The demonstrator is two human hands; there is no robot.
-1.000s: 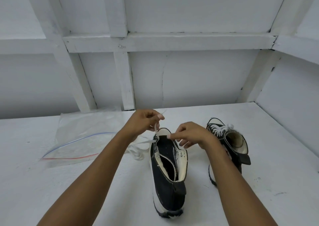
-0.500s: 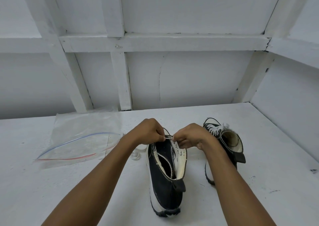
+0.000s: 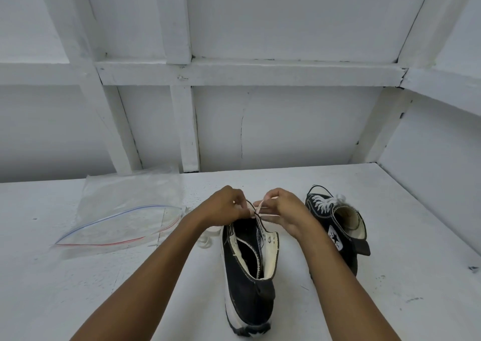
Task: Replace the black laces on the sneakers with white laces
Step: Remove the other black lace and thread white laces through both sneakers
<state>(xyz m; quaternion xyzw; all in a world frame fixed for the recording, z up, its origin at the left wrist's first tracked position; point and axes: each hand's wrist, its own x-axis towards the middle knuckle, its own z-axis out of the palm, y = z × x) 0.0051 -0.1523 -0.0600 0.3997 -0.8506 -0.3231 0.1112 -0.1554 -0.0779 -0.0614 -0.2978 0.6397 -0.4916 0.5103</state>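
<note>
Both the left hand (image 3: 223, 206) and right hand (image 3: 283, 210) pinch a white lace (image 3: 261, 204) over the near sneaker (image 3: 247, 283) on the bench (image 3: 78, 288), between a flat clear bag (image 3: 122, 218) and the laced sneaker (image 3: 335, 223).

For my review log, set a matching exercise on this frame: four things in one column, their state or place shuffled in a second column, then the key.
Things:
1. near sneaker
2. far sneaker
3. zip bag
4. right hand

States:
A. lying flat at the left of the table
B. laced in white
C. pinching a white lace
D. collar eyelets empty, tongue loose

Pairs: 1-D, 2-B, 3-A, 4-C.
</note>
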